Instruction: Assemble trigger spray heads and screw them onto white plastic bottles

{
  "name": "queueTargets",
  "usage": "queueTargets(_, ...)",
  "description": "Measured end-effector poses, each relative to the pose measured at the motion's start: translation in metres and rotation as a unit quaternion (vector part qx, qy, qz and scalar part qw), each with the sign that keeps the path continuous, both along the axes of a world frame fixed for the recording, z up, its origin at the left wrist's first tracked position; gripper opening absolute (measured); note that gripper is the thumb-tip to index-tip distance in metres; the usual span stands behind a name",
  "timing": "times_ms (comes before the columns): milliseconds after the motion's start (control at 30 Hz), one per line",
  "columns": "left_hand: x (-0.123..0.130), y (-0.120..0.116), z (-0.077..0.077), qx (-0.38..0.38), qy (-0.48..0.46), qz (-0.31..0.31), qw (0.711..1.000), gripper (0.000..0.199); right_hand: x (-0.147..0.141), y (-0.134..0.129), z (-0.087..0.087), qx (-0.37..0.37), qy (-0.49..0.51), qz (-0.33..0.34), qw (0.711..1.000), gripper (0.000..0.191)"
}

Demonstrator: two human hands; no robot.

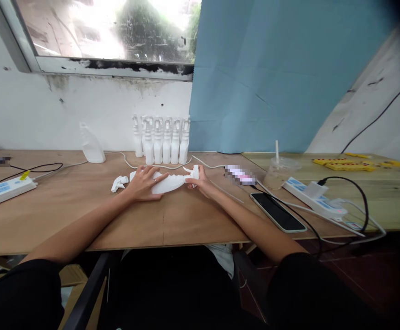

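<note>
A white plastic spray bottle [169,184] lies on its side on the wooden table, its neck pointing right. My left hand [145,184] is wrapped over the bottle's body near its base, a ring on one finger. At the neck, my right hand [200,182] grips the white trigger sprayer [193,173], which sits at the bottle's mouth; whether it is screwed on cannot be seen. Just left of my left hand, a loose trigger sprayer [119,183] rests on the table. A bottle without a sprayer [92,145] stands farther back on the left.
Several white spray bottles [167,142] with sprayers stand grouped against the wall. On the right are a phone [278,211], a lit phone [240,174], a plastic cup [276,175] and a power strip [313,198] with cables. Another power strip [7,191] lies left.
</note>
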State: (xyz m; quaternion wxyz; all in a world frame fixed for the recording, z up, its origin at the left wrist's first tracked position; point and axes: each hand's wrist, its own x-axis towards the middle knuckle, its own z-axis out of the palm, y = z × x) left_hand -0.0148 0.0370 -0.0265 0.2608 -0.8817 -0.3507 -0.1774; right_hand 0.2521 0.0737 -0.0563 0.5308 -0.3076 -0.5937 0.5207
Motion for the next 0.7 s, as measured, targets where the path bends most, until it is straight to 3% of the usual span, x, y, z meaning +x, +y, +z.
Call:
queueTargets(100, 0.0001, -0.0003, -0.0002, -0.004, 0.0, 0.003, 1.0, 0.075, -0.0002, -0.0021, 0.0006, 0.007, -0.023, -0.016, 1.0, 0.058)
queueTargets(200, -0.0001, -0.0003, -0.0006, -0.005, -0.003, 0.003, 1.0, 0.075, -0.0005, -0.0039, 0.0011, 0.006, -0.009, 0.003, 1.0, 0.066)
queueTargets(333, -0.0003, 0.0001, -0.0011, -0.001, -0.002, -0.003, 1.0, 0.076, -0.0011, -0.0064, 0.0026, 0.005, -0.022, -0.018, 1.0, 0.058)
queueTargets(433, -0.0001, 0.0002, -0.0013, 0.003, 0.001, -0.005, 1.0, 0.075, -0.0015, -0.0077, 0.0039, 0.003, -0.013, 0.001, 1.0, 0.065)
queueTargets(567, 0.0005, 0.0002, -0.0015, 0.002, -0.002, -0.009, 1.0, 0.076, -0.0016, -0.0082, 0.0045, 0.013, -0.024, -0.029, 0.999, 0.052)
queueTargets(700, 0.0003, 0.0003, -0.0015, -0.003, -0.006, -0.012, 1.0, 0.075, -0.001, -0.0093, 0.0058, -0.003, -0.013, 0.009, 1.0, 0.061)
